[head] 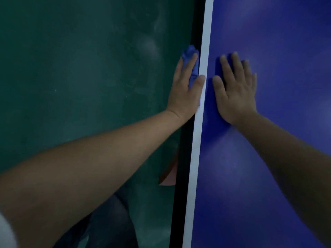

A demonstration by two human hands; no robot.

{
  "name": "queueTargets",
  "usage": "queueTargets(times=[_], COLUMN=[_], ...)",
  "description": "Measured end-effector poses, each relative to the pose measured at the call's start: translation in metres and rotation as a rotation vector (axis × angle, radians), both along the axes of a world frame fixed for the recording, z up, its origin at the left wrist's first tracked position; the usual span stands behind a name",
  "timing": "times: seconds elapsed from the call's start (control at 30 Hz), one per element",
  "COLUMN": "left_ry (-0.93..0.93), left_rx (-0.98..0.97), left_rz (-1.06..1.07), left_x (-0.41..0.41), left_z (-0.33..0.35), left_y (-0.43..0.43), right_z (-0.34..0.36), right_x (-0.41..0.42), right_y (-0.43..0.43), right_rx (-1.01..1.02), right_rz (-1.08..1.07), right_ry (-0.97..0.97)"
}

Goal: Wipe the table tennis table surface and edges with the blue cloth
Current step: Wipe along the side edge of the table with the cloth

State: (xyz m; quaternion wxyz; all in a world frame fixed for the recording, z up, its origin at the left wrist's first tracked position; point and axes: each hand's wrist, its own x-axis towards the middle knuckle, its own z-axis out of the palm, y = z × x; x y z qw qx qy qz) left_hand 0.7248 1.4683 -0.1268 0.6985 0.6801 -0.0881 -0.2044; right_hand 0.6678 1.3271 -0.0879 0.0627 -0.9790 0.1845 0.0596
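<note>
Pressing against the table (268, 158) edge, left hand (186, 90), grip pinching one blue cloth (192, 68); right hand (236, 93) spread flat.

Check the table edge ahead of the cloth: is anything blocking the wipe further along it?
Nothing visible does. The left hand presses the cloth against the table's side edge, and the dark edge runs bare beyond it. The right hand lies flat on the blue top, off that path.

No legible text, label, brand, number or sign is present on the blue worktop with white edge stripe (268, 158).
</note>
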Motion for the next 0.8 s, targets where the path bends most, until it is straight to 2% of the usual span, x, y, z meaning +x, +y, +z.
queueTargets(times=[0.1, 0.2, 0.27, 0.33, 0.5, 0.6, 0.67, 0.8], left_ry=[0.002, 0.088, 0.110, 0.065, 0.036, 0.068, 0.065, 0.098], left_rx=[-0.038, -0.025, -0.011, -0.002, 0.023, -0.015, -0.016, 0.009], left_rz=[-0.038, -0.133, -0.186, -0.187, -0.062, 0.024, 0.013, -0.086], left_x=[-0.052, -0.128, -0.136, -0.101, 0.052, 0.080, 0.051, -0.064], left_z=[0.002, 0.004, 0.003, 0.002, -0.001, 0.000, 0.000, -0.001], left_y=[0.023, 0.064, 0.072, 0.056, -0.020, -0.038, -0.026, 0.030], right_z=[0.000, 0.002, 0.003, 0.003, 0.002, 0.002, 0.003, 0.003], right_x=[0.004, 0.002, 0.004, 0.005, 0.005, 0.004, 0.004, 0.003], right_y=[0.001, 0.003, 0.003, 0.003, 0.003, 0.004, 0.004, 0.004], right_rx=[-0.004, 0.005, 0.008, 0.003, 0.006, 0.002, 0.011, 0.018], right_rz=[-0.030, -0.033, -0.036, -0.032, -0.034, -0.031, -0.031, -0.029], right_ry=[-0.020, -0.017, -0.015, -0.012, -0.027, -0.027, -0.027, -0.037])
